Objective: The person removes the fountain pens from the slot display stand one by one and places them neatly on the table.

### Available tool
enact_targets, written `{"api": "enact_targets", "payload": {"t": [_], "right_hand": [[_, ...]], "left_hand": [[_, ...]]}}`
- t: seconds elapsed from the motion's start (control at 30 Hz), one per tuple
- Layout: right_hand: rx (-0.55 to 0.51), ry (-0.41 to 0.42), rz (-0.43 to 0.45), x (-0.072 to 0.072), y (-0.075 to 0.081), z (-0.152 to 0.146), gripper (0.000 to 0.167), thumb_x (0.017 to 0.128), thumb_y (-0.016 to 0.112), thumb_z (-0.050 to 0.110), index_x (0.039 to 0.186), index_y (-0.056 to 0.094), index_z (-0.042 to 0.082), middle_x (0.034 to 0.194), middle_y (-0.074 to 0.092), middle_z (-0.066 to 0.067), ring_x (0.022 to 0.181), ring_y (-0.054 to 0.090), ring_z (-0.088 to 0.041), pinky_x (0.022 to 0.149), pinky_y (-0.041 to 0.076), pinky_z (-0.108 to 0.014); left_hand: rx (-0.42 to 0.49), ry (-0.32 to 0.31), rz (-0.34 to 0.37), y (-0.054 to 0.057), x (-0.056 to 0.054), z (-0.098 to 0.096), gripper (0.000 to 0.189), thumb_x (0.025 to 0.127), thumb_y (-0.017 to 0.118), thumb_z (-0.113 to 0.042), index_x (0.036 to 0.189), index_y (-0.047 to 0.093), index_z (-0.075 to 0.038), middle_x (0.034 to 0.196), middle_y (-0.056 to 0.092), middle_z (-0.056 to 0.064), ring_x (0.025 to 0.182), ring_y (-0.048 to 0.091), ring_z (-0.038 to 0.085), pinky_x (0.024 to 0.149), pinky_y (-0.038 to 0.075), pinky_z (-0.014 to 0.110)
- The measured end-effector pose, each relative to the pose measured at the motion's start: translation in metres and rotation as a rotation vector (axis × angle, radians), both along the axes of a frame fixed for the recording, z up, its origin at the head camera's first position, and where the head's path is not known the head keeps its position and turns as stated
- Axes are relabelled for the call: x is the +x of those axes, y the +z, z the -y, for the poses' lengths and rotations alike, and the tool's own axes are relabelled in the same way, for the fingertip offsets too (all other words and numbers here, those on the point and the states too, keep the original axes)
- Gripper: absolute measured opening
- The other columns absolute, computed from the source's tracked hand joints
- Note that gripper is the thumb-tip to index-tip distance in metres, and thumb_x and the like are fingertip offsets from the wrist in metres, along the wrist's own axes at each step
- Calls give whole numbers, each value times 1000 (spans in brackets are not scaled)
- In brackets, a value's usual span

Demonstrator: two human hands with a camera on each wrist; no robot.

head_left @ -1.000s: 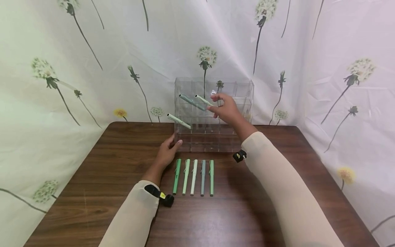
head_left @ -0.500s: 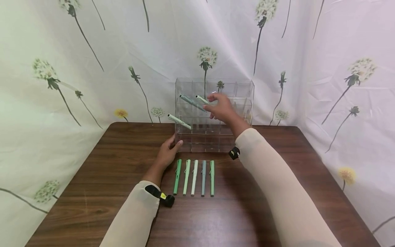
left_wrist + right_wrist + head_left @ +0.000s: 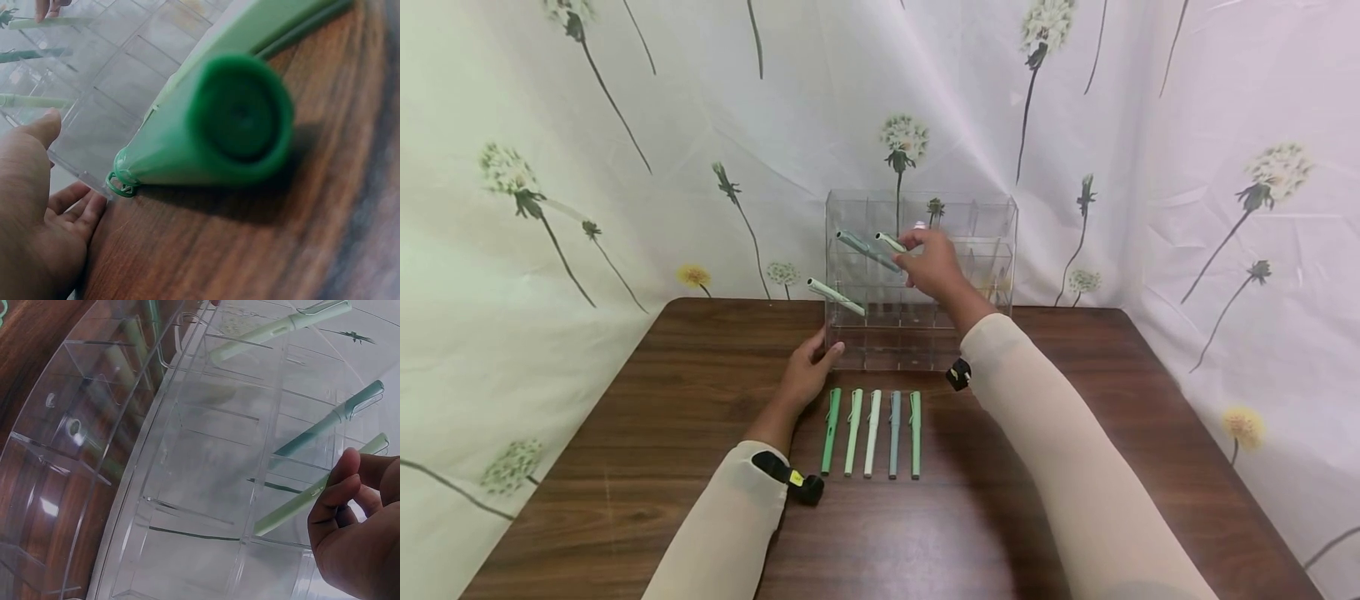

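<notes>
My left hand (image 3: 805,371) grips the lower left side of a clear acrylic pen organizer (image 3: 882,360), thumb in front and fingers along the side. At its upper tier, my right hand (image 3: 931,262) pinches a pale green pen (image 3: 887,240) between thumb and fingers; the pen leans in a compartment, its capped end up. Left of it, a blue-green pen (image 3: 331,420) slants in the neighbouring compartment. One tier lower, another pale green pen (image 3: 837,296) tilts out at the left. The pinched pen's middle is hidden by my fingers in the right wrist view.
Several capped pens lie in a row before the organizer, among them a dark green pen (image 3: 831,432), a white pen (image 3: 872,433) and a grey-blue pen (image 3: 894,434). The wooden table (image 3: 700,400) backs onto a flower-print curtain (image 3: 775,125).
My right hand has moved slightly left along the upper tier, and its fingers have closed around the pale green pen. My left hand has stayed at the organizer's side.
</notes>
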State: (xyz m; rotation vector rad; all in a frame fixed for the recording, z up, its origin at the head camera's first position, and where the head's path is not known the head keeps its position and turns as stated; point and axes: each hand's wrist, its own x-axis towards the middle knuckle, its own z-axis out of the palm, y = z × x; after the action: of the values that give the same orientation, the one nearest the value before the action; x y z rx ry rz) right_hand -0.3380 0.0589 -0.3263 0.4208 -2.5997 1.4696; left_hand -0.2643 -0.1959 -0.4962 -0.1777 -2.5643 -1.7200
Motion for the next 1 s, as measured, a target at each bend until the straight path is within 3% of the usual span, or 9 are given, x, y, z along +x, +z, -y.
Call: {"api": "enact_targets", "payload": {"t": [0.3, 0.5, 0.6, 0.8, 1.0], "right_hand": [[3, -41, -16, 0, -2, 1, 19, 110, 68, 17, 126, 71, 7, 143, 63, -15, 61, 61, -16, 59, 54, -30], [-41, -110, -77, -1, -1, 1, 23, 112, 66, 22, 129, 71, 9, 133, 65, -12, 62, 60, -14, 61, 57, -30], [-117, -127, -106, 0, -1, -2, 25, 112, 66, 23, 132, 70, 9, 133, 64, -10, 60, 60, -12, 61, 56, -30], [-348, -81, -136, 1, 4, -5, 20, 111, 67, 16, 128, 68, 6, 129, 62, -8, 56, 58, -11, 60, 55, -33], [-439, -95, -154, 7, 16, -9, 21, 110, 68, 15, 129, 67, 8, 121, 59, 1, 55, 58, -10, 56, 51, -25]], "left_hand": [[0, 4, 0, 0, -2, -1, 72, 112, 60, -50, 174, 30, -28, 178, 37, 11, 162, 40, 36, 131, 36, 58], [3, 5, -4, 1, -1, 0, 71, 113, 60, -47, 174, 30, -27, 178, 37, 12, 162, 40, 36, 131, 35, 58], [-1, 4, -5, 1, -1, 0, 71, 113, 59, -48, 174, 30, -26, 178, 37, 13, 162, 39, 37, 131, 35, 58], [5, 3, -4, 0, 1, 1, 69, 113, 59, -46, 174, 31, -26, 177, 39, 14, 161, 42, 37, 130, 37, 59], [3, 6, 3, 0, 1, 0, 70, 113, 59, -47, 174, 30, -26, 178, 37, 13, 161, 42, 37, 130, 37, 59]]}}
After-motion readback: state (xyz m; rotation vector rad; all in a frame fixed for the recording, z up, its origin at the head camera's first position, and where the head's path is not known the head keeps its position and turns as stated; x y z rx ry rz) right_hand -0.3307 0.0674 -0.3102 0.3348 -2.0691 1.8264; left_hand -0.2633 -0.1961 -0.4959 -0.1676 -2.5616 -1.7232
